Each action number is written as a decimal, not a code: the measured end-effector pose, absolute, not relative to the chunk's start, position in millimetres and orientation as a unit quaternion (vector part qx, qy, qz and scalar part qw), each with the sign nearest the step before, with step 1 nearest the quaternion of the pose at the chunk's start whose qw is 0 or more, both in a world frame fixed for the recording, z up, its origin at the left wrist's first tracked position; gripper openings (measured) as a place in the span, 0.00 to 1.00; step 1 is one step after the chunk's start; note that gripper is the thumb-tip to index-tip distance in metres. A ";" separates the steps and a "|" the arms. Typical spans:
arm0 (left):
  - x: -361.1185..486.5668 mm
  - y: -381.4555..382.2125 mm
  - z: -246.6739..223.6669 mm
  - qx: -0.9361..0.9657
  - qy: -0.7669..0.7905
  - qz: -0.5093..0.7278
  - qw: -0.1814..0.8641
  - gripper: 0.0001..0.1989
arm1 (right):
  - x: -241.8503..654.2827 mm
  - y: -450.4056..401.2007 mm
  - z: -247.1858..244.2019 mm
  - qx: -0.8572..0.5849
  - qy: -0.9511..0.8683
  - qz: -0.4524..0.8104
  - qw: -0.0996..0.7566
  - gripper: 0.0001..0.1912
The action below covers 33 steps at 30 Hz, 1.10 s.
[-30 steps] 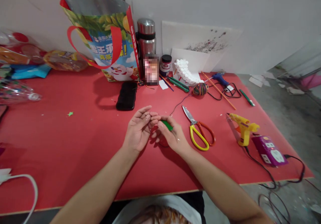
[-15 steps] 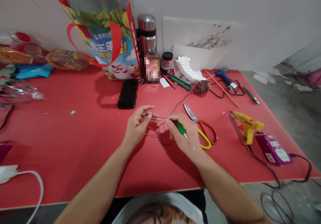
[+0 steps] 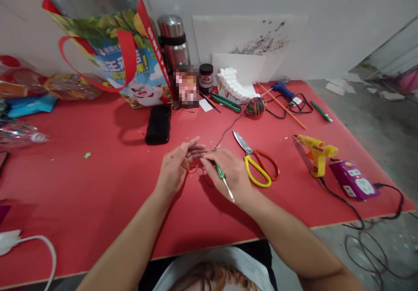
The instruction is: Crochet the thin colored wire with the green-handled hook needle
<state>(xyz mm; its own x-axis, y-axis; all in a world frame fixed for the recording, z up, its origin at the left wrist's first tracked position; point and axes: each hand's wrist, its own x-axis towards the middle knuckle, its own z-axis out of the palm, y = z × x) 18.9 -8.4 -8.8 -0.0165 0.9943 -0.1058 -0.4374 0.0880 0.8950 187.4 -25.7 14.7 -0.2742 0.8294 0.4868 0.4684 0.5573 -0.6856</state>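
In the head view my right hand [image 3: 230,173] is closed on a slim tool with a green handle [image 3: 220,170] and a thin metal shaft that slants back towards the wrist. My left hand [image 3: 176,162] is beside it, fingers stretched out and apart, its fingertips close to the right hand's. Loops of multicoloured yarn [image 3: 193,168] hang below the hands, and a strand leads back to a yarn ball [image 3: 256,106]. Whether yarn touches my left fingers is too small to tell. Scissors [image 3: 257,165] with one yellow and one orange handle lie right of my right hand.
A black case [image 3: 158,125] lies beyond my left hand. A shopping bag [image 3: 111,56], a steel flask [image 3: 174,41] and a dark jar [image 3: 206,78] stand at the back. On the right are a yellow glue gun [image 3: 316,152] and a purple power box [image 3: 354,180] with cables.
My hands have come closer together. The left thumb has lifted from the fingers, where it had pinched the yarn, and the green-handled tool has moved left with my right hand. The view has shifted slightly.
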 end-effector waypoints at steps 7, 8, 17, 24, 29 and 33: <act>-2.3 5.9 0.6 0.114 0.380 0.626 0.671 0.12 | 178.5 -37.1 14.7 -0.370 -0.876 0.122 0.285 0.18; -4.7 5.7 1.8 0.117 0.368 0.621 0.682 0.13 | 180.6 -36.4 15.6 -0.365 -0.870 0.132 0.303 0.16; 2.8 -5.8 5.1 0.259 0.354 0.598 0.671 0.20 | 201.6 -24.1 30.1 -0.391 -0.554 0.521 0.519 0.13; 8.6 -13.8 11.1 0.319 0.406 0.560 0.648 0.27 | 201.5 -19.2 28.2 -0.393 -0.538 0.556 0.497 0.11; 12.1 -17.3 8.1 0.349 0.405 0.541 0.649 0.30 | 198.9 -14.0 25.5 -0.409 -0.533 0.537 0.510 0.13; 17.7 -21.7 4.3 0.363 0.390 0.515 0.672 0.30 | 198.3 -10.8 23.7 -0.433 -0.544 0.519 0.497 0.15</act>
<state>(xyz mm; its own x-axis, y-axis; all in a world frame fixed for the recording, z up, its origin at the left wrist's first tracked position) 17.7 -21.7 4.3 0.1661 0.9746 -0.1503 -0.4079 0.2067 0.8893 198.3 -10.8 23.7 -0.1319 0.9871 0.0912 -0.0454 0.0859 -0.9953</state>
